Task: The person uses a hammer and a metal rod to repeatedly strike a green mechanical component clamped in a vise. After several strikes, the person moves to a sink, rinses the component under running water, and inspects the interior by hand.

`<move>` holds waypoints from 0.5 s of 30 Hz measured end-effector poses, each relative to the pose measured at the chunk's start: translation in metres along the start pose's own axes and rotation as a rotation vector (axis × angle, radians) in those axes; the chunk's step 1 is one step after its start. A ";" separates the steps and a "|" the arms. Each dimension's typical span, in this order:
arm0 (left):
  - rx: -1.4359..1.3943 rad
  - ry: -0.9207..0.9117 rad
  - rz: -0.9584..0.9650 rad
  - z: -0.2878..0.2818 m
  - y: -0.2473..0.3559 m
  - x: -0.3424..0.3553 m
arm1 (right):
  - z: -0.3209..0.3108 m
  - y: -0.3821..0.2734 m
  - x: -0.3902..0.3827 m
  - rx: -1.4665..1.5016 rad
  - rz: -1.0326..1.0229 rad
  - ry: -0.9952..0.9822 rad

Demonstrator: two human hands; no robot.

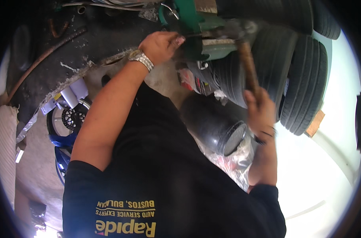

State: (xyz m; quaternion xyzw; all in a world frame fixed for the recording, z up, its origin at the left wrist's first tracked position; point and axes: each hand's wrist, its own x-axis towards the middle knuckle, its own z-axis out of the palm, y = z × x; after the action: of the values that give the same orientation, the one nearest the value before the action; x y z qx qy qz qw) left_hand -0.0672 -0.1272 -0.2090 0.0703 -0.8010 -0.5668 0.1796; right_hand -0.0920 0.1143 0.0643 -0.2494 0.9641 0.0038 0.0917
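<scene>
My right hand (pixel 261 109) is wrapped round the wooden handle of a hammer (pixel 248 65). The hammer's head is smeared by motion and sits just right of a green metal vise (pixel 190 23). My left hand (pixel 159 47), with a metal watch (pixel 141 59) at the wrist, is closed at the vise's left side. Its fingertips pinch something thin and dark that points toward the hammer head; its kind is too blurred to make out.
Several black tires (pixel 305 87) stand stacked on the right. Below the vise is a black drum (pixel 216 123) beside clear plastic wrapping. A dark, worn bench top (pixel 89 43) with a curved rusty rod (pixel 41 59) spreads at left; a blue motorcycle wheel (pixel 69 119) lies beneath.
</scene>
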 end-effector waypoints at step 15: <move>-0.006 -0.060 0.027 0.000 0.000 -0.004 | -0.029 0.006 -0.010 0.586 0.011 0.385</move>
State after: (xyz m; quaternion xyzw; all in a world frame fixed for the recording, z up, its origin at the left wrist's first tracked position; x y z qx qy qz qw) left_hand -0.0637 -0.1262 -0.2098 0.0418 -0.8051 -0.5686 0.1634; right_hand -0.0915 0.1225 0.0949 -0.2032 0.9252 -0.3195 -0.0240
